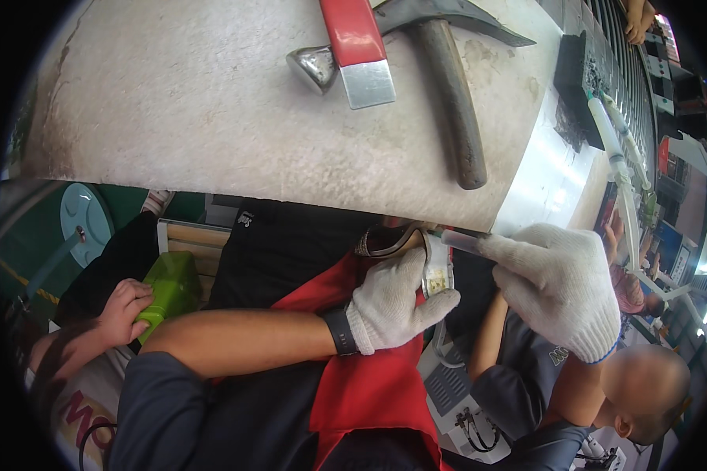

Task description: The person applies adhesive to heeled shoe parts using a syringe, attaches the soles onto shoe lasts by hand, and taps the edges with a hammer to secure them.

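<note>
My left hand (393,304), in a white knit glove, is closed around a shoe (438,271) just below the table's near edge. The shoe's pale underside, blotched with yellow, faces right; a dark opening with patterned trim shows above my fingers. Also gloved, my right hand (562,282) grips a pale, slender stick-like tool (459,241). Its tip points left, close to the top of the shoe; whether they touch I cannot tell. The curled right fingers hide the rest of the tool.
On the pale worn table (212,118) lies a hammer (457,110), with a red metal-ended bar (357,55) across its head. A dark block (580,86) and a roller conveyor (620,47) stand at right. Co-workers sit close on both sides; one hand rests on a green container (171,286).
</note>
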### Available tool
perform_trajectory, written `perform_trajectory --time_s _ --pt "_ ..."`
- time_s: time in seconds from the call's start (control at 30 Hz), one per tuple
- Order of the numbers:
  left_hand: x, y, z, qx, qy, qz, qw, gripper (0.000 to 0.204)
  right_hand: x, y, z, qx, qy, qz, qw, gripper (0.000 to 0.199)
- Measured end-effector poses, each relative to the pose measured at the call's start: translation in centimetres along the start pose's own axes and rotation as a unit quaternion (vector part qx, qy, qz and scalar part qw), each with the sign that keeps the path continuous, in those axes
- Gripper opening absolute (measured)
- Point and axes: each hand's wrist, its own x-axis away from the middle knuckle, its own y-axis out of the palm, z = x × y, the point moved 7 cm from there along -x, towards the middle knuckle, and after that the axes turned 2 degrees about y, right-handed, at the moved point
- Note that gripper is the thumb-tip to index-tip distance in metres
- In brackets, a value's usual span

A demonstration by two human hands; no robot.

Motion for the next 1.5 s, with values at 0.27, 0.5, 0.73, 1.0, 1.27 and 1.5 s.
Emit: perform_trajectory --time_s 0.27,0.5,0.73,1.0,1.27,1.5 --pt "-0.1 -0.1 0.1 -0.003 0.01 0.002 1.0 0.052 -0.1 0.1 0.0 0.008 -0.003 -0.001 1.0 0.025" --pt "-0.1 -0.1 0.2 -0.002 0.019 0.0 1.0 0.051 -0.2 -0.1 0.0 0.005 0.007 -0.007 1.0 0.025" --pt "-0.2 -0.1 0.1 -0.015 0.026 -0.016 0.999 0.053 -0.2 -0.2 0.1 0.007 -0.001 -0.006 1.0 0.025" --pt "-0.3 -0.5 0.4 -0.028 0.041 -0.006 0.999 0.053 -0.6 -0.2 -0.3 0.012 -0.009 -0.003 1.0 0.031" --pt "-0.3 -0.2 0.0 -0.028 0.035 -0.018 0.999 0.054 -0.7 -0.2 -0.4 0.019 -0.004 -0.004 1.0 0.031" --pt "-0.2 -0.2 -0.1 -0.028 0.042 -0.028 0.998 0.055 -1.1 -0.3 -0.7 0.027 -0.006 -0.007 1.0 0.031"
